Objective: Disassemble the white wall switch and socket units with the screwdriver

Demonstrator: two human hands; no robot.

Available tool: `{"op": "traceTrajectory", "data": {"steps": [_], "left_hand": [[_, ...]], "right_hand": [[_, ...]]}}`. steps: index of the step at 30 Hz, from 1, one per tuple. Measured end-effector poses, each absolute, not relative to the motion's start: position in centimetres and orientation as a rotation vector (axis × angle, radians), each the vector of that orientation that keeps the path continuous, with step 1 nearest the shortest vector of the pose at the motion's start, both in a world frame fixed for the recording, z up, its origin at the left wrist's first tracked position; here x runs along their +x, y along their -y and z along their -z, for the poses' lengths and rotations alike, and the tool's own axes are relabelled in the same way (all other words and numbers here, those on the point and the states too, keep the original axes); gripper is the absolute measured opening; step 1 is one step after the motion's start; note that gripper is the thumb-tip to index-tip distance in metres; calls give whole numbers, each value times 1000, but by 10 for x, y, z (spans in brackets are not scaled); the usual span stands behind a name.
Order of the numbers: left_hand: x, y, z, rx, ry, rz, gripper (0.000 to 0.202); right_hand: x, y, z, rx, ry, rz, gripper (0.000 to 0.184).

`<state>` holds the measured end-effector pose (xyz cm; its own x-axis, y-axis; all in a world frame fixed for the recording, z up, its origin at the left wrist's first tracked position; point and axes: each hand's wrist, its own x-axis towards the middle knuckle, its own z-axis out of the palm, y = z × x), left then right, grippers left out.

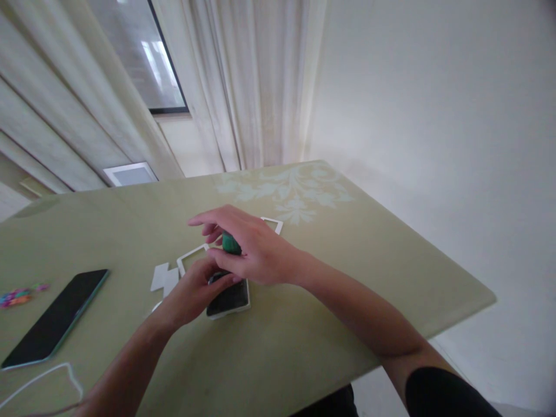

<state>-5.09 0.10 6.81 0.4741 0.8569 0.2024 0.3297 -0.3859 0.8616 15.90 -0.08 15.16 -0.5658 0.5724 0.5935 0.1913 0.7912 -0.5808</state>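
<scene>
A small flat box with a black top and white rim (230,300) lies on the table in front of me. My left hand (197,289) grips it from the left, its thumb across the black top and its other fingers mostly hidden. Over the far part of the box, my right hand (260,246) holds a green rounded object (231,244) between thumb and curled fingers, the index finger stretched out to the left. The green object's lower end is hidden, so its kind and whether it touches the box I cannot tell.
White frames (191,255) and small white cards (160,277) lie beyond and left of my hands. A black phone (58,315), a white cable (39,376) and colourful small pieces (17,297) are at the left. The table's (347,266) right edge runs near the wall.
</scene>
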Motion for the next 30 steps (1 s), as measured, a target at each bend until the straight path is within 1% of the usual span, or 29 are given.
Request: {"op": "traceTrajectory", "data": {"steps": [3, 7, 10, 14, 18, 20, 23, 24, 27, 30], "left_hand": [[-52, -1, -68, 1986, -976, -801, 25], [-44, -2, -68, 1922, -1109, -912, 20], [-43, -3, -70, 1896, -1079, -884, 30], [-52, -3, -67, 1948, -960, -800, 19], [-50, -2, -62, 1951, -1016, -836, 18], [-47, -3, -59, 1909, -1107, -849, 25], [-55, -6, -55, 1919, -1147, -823, 45], [-62, -7, -54, 1951, -1145, -814, 49], [-91, -6, -47, 2076, -1132, -731, 50], [-114, 1, -35, 2077, -1106, -622, 66]], "right_hand": [[159, 0, -150, -543, 2148, -619, 35], [159, 3, -152, -636, 2133, -627, 42], [159, 3, -152, -662, 2141, -619, 42], [159, 1, -151, -608, 2126, -662, 38], [158, 1, -149, -615, 2115, -660, 41], [158, 1, -148, -619, 2101, -624, 43], [157, 1, -146, -661, 2101, -599, 41], [158, 1, -146, -677, 2105, -605, 41], [161, 2, -148, -682, 2086, -624, 40], [165, 4, -153, -629, 1998, -613, 40]]}}
